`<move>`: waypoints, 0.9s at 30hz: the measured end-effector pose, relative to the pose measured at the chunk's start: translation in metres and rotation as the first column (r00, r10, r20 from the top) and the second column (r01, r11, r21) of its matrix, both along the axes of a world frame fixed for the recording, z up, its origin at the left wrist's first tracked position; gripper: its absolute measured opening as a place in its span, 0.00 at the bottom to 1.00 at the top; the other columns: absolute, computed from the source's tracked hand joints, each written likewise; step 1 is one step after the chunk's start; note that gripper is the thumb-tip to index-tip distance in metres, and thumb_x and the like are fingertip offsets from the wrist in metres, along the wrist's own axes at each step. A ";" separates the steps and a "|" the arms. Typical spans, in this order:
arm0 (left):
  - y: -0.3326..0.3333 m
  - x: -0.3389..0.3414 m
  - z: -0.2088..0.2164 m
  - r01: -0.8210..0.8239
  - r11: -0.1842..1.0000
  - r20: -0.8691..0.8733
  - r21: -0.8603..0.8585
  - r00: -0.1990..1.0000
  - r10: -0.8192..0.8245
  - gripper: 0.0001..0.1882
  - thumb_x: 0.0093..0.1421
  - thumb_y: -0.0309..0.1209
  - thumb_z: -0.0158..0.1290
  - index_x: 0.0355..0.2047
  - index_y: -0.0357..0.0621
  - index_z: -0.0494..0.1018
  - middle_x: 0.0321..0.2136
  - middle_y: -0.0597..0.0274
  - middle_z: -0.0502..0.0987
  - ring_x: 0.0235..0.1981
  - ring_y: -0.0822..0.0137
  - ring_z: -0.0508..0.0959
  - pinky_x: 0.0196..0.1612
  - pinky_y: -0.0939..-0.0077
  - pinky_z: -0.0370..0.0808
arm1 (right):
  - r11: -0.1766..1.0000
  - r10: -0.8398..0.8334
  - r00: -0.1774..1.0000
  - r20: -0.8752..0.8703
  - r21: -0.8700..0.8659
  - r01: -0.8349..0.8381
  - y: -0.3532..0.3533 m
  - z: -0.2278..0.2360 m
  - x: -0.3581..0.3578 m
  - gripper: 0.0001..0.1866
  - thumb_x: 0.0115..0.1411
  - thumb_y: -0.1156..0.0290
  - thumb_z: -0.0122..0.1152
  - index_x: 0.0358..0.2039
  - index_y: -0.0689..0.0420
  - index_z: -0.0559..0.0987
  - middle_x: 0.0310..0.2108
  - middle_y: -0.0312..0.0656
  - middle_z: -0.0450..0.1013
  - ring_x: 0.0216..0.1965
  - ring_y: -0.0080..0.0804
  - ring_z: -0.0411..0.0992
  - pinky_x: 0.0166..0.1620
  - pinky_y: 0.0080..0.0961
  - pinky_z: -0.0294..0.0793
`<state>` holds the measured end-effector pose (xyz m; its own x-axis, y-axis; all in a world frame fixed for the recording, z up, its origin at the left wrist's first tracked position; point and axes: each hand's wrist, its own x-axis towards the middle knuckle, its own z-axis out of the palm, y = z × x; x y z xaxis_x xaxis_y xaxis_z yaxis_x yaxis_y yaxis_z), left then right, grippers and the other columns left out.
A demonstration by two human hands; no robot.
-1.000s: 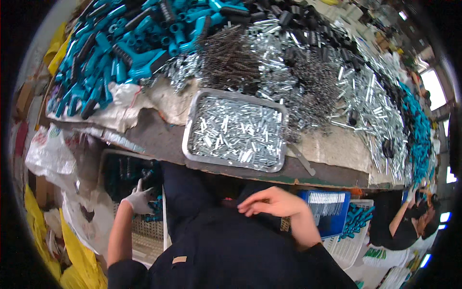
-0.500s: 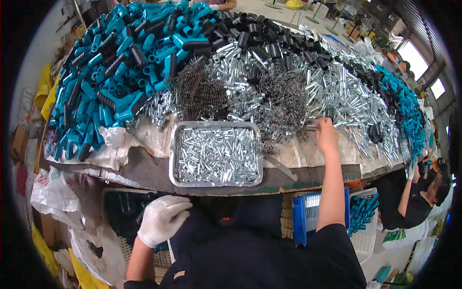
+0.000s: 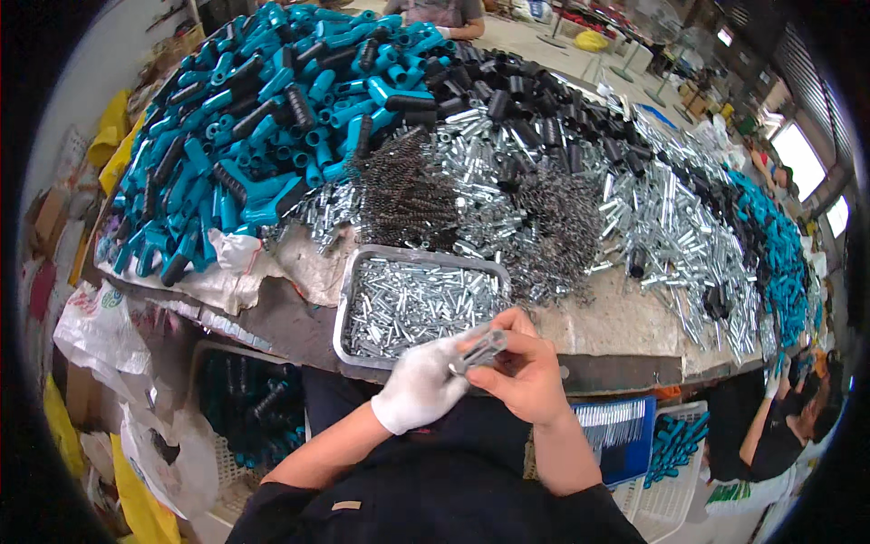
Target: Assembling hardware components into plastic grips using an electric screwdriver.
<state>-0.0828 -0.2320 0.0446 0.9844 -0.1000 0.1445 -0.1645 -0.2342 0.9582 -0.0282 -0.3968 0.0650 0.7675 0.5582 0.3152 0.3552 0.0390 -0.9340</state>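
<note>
- Small shiny metal tube: pinched between both hands, just in front of the shallow steel tray of similar pieces.
- White-gloved left hand grips one end; bare right hand closes on the other.
- Likely light, rigid, slippery; best held by its ends.

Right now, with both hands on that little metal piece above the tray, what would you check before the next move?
1. Both hands meet on the small metal part, gloved left hand and bare right hand: ok.
2. Part held over the metal tray, so a drop would probably land in it: ok.
3. Tray stocked with silver pieces: ok.
4. Springs pile within sight behind the tray: ok.
5. Part seated squarely in the fingers: cannot tell, too small.
</note>
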 end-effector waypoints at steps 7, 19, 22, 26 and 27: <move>0.102 0.000 -0.057 -0.759 0.616 0.256 0.212 0.651 0.714 0.12 0.62 0.22 0.46 0.44 0.37 0.75 0.36 0.50 0.81 0.38 0.58 0.82 0.40 0.72 0.75 | 0.841 -0.325 0.825 0.462 -0.258 0.476 0.040 0.027 0.124 0.17 0.53 0.70 0.63 0.45 0.59 0.78 0.37 0.43 0.73 0.29 0.32 0.70 0.37 0.29 0.71; 0.128 0.003 -0.085 -0.782 0.614 -0.094 -0.109 0.623 0.776 0.14 0.62 0.23 0.50 0.49 0.34 0.74 0.40 0.60 0.81 0.40 0.76 0.76 0.46 0.81 0.70 | 0.235 -0.172 0.678 0.715 -0.638 0.733 0.138 -0.022 0.328 0.25 0.59 0.64 0.51 0.59 0.45 0.67 0.52 0.47 0.68 0.56 0.48 0.64 0.52 0.50 0.69; 0.131 0.000 -0.084 -0.772 0.635 -0.054 -0.031 0.636 0.770 0.12 0.63 0.26 0.50 0.45 0.35 0.75 0.36 0.59 0.81 0.37 0.77 0.75 0.43 0.80 0.71 | 0.152 -0.172 0.667 0.725 -0.649 0.745 0.142 -0.025 0.337 0.28 0.58 0.60 0.55 0.60 0.43 0.66 0.55 0.45 0.65 0.58 0.47 0.61 0.55 0.51 0.66; 0.133 -0.002 -0.084 -0.759 0.650 -0.075 0.048 0.646 0.760 0.12 0.63 0.26 0.49 0.45 0.35 0.75 0.34 0.57 0.82 0.35 0.77 0.75 0.42 0.79 0.72 | 0.137 -0.124 0.644 0.755 -0.630 0.764 0.139 -0.023 0.341 0.29 0.57 0.58 0.60 0.59 0.47 0.66 0.57 0.45 0.63 0.60 0.45 0.60 0.55 0.48 0.65; 0.132 -0.001 -0.084 -0.759 0.649 -0.081 0.048 0.645 0.760 0.12 0.63 0.26 0.49 0.45 0.35 0.75 0.34 0.57 0.82 0.35 0.77 0.75 0.42 0.79 0.72 | 0.140 -0.059 0.640 0.766 -0.628 0.765 0.137 -0.022 0.342 0.28 0.56 0.59 0.61 0.57 0.48 0.67 0.56 0.45 0.65 0.58 0.44 0.62 0.54 0.47 0.66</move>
<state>-0.0841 -0.0995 -0.0398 0.7236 0.6876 0.0593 0.1567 -0.2474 0.9561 0.3138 -0.2602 0.0430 0.8960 0.3448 0.2797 0.3231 -0.9385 0.1219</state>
